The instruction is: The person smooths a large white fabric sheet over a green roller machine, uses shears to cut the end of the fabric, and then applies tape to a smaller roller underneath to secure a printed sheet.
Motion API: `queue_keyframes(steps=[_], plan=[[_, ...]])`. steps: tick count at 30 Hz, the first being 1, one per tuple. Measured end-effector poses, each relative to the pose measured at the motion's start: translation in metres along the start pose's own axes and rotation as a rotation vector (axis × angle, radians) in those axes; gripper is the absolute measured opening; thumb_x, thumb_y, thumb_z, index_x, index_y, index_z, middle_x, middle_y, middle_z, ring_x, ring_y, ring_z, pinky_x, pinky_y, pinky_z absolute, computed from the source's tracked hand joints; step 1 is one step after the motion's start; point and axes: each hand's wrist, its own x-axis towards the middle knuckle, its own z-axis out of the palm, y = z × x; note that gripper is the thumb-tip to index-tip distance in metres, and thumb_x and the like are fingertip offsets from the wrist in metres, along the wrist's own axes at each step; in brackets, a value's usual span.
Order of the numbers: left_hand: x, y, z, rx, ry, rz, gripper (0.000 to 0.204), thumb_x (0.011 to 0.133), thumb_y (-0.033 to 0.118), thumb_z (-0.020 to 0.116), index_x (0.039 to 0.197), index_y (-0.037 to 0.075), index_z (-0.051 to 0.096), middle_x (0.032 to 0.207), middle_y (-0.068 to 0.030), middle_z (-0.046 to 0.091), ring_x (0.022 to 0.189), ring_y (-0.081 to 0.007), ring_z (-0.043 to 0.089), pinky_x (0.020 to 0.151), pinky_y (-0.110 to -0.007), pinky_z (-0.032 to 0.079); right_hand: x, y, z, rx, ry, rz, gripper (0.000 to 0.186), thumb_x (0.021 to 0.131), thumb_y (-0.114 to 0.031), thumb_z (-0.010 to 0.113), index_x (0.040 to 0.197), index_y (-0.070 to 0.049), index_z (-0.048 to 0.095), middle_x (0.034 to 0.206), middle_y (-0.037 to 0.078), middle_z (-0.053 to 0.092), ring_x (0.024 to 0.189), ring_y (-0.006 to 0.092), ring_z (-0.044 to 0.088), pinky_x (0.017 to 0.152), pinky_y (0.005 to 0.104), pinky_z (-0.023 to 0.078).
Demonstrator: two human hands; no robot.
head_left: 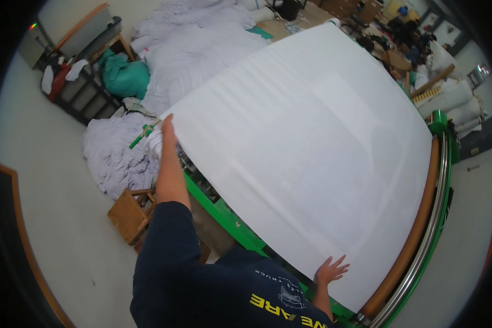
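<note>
Across the green-framed machine (224,216) a large white sheet (311,147) lies spread flat, covering nearly its whole bed up to the brown roller (415,229) along the far side. Beyond the machine, heaps of white linen (191,49) and a smaller pile (115,156) sit on the floor beside a wooden stool (130,214). The left hand (167,127) reaches out to the sheet's far left edge, fingers extended along it; whether they pinch it I cannot tell. The right hand (330,270) rests on the near edge, fingers splayed open.
</note>
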Motion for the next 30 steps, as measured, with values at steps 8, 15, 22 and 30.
queue_keyframes(steps=[8, 15, 22, 30], plan=[[-0.015, -0.028, -0.06, 0.308, 0.58, 0.431, 0.018, 0.102, 0.004, 0.069, 0.11, 0.0, 0.084, 0.109, -0.0134, 0.083, 0.094, -0.0248, 0.077, 0.088, -0.036, 0.063, -0.005, 0.009, -0.011, 0.015, 0.056, 0.021, 0.075, 0.114, -0.047, 0.053, 0.178, -0.022, 0.024, 0.182, 0.029, 0.011, 0.167, 0.0537, 0.012, 0.132, 0.0679, 0.013], [-0.077, -0.04, -0.046, 0.482, 0.335, 0.305, 0.04, 0.098, 0.001, 0.072, 0.138, 0.006, 0.069, 0.132, -0.0155, 0.072, 0.111, -0.0265, 0.071, 0.099, -0.038, 0.057, 0.018, 0.001, 0.0, 0.051, 0.184, -0.082, 0.074, 0.111, -0.048, 0.056, 0.177, -0.024, 0.03, 0.183, 0.026, 0.012, 0.168, 0.0489, 0.014, 0.133, 0.0667, 0.014], [-0.137, -0.05, -0.05, 0.749, 0.223, 0.28, 0.051, 0.1, -0.002, 0.066, 0.148, 0.014, 0.061, 0.14, -0.0182, 0.068, 0.115, -0.0298, 0.071, 0.098, -0.042, 0.058, -0.006, -0.021, -0.008, 0.119, 0.156, -0.127, 0.078, 0.109, -0.046, 0.06, 0.177, -0.024, 0.029, 0.183, 0.026, 0.011, 0.169, 0.0474, 0.011, 0.134, 0.0651, 0.011], [-0.281, -0.097, 0.104, 1.695, -0.017, 0.621, 0.062, 0.102, 0.033, 0.072, 0.157, 0.01, 0.054, 0.176, -0.0269, 0.026, 0.156, -0.0447, 0.039, 0.115, -0.061, 0.045, -0.015, -0.003, -0.016, 0.181, 0.245, -0.145, 0.08, 0.106, -0.05, 0.063, 0.175, -0.021, 0.035, 0.181, 0.029, 0.017, 0.168, 0.0482, 0.015, 0.134, 0.066, 0.014]])
